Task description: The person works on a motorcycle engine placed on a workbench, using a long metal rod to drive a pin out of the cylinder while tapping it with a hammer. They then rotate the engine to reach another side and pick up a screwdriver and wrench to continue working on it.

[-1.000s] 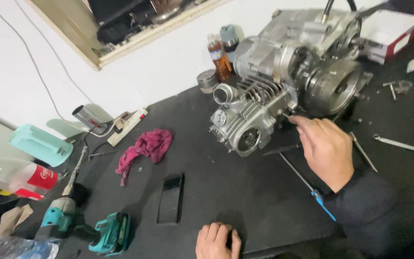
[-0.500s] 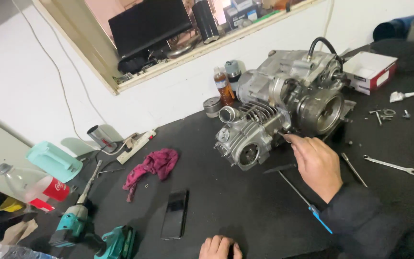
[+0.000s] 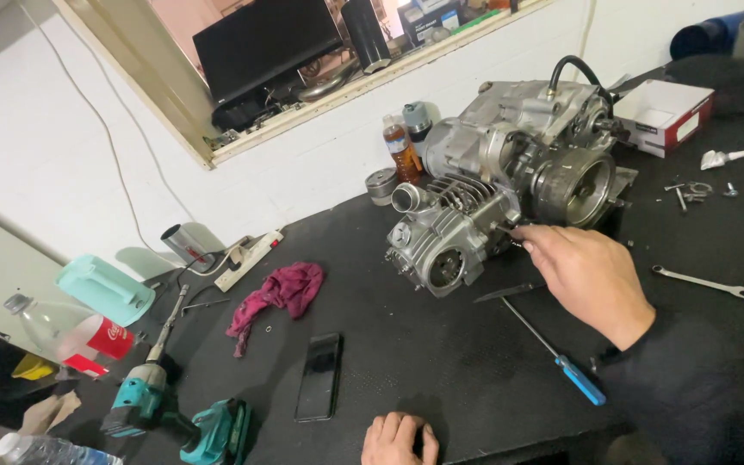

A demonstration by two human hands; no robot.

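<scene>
Right hand (image 3: 583, 275) touches engine (image 3: 501, 185) (fingertips) — left hand (image 3: 399, 439) flat

Even indoor light, soft shadows, sharp focus, slight wide-angle bending at edges.

The left hand (image 3: 399, 439) is cut off by the near edge. The right hand's (image 3: 583, 280) fingertips hide whatever they pinch at the engine (image 3: 501, 185). Small parts (image 3: 691, 189) far right are too tiny to identify.
</scene>
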